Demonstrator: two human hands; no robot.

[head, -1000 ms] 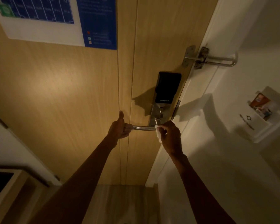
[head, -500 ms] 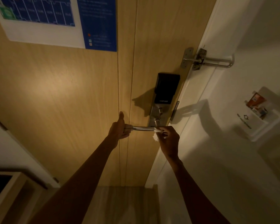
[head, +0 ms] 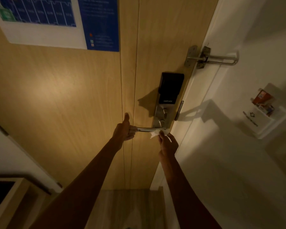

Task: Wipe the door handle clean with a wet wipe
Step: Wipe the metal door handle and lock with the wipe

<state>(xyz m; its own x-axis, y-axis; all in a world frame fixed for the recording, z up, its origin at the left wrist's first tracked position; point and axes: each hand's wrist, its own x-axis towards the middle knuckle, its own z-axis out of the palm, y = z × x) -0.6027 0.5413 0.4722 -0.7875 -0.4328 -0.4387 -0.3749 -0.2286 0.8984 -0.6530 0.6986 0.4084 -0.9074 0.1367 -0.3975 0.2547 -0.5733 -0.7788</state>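
Note:
A silver lever door handle [head: 147, 129] sticks out leftward from the metal lock plate on the wooden door [head: 73, 104]. My left hand [head: 124, 129] grips the handle's free end, thumb pointing up. My right hand [head: 168, 143] pinches a crumpled white wet wipe [head: 155, 133] and presses it against the underside of the handle, close to the lock plate. The black smart lock panel [head: 171, 87] sits just above the handle.
A metal swing-bar door guard [head: 211, 57] bridges the door edge and the white frame above the lock. A white wall holder with cards [head: 264, 113] hangs on the right wall. A blue and white notice [head: 56, 22] covers the upper door. A wooden cabinet corner [head: 10, 200] stands lower left.
My right hand has dropped slightly and turned, moving the wipe from the handle's base to its underside. My left hand has kept its grip on the handle's end.

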